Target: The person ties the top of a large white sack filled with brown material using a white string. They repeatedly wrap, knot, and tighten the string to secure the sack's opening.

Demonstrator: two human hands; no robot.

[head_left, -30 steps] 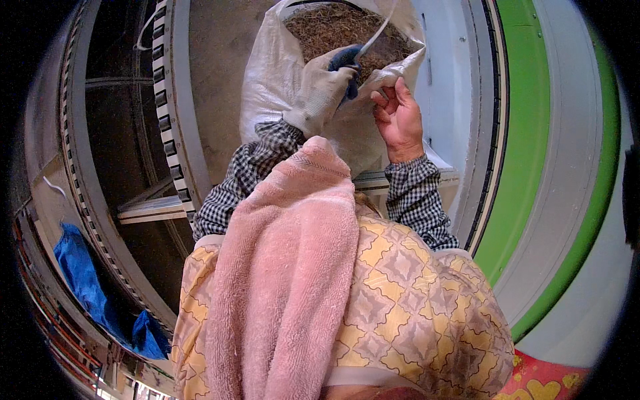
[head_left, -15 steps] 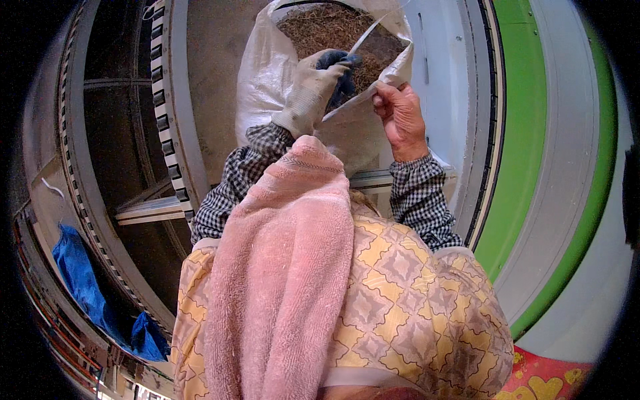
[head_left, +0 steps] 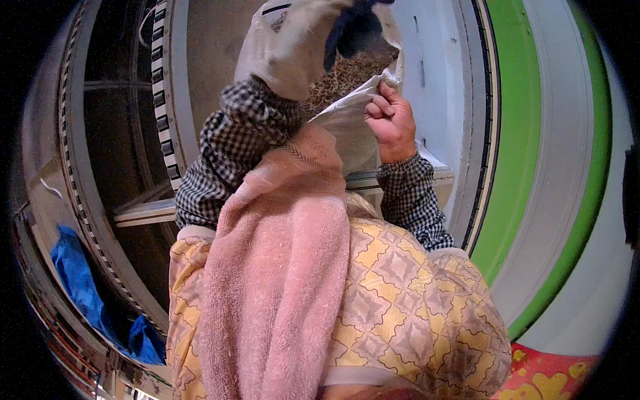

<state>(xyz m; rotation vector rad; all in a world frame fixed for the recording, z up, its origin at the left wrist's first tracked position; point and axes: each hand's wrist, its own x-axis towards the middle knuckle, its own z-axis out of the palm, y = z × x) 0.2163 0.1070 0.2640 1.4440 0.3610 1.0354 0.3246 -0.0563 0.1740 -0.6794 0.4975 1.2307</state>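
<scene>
A white woven sack [head_left: 355, 133] stands open in front of me, with brown, dry, fibrous material [head_left: 350, 75] inside. My right hand [head_left: 393, 127], bare, is closed on the near right part of its rim, fingers curled in and thumb on top. My left hand [head_left: 303, 50] wears a pale glove with dark blue fingers. It is raised over the sack's mouth at the top of the view, blurred and partly cut off, so its grip does not show. The glove hides much of the sack's far left side.
A pink towel [head_left: 277, 267] hangs down my front over a yellow patterned apron [head_left: 400, 267]. On the left runs a black-and-white toothed strip [head_left: 160, 87] beside dark openings. Blue cloth [head_left: 83, 280] lies farther left. A green panel edge [head_left: 520, 133] curves along the right.
My left hand has moved up and away over the sack, and the white strip it held no longer shows. My right hand keeps the rim, which has shifted slightly left.
</scene>
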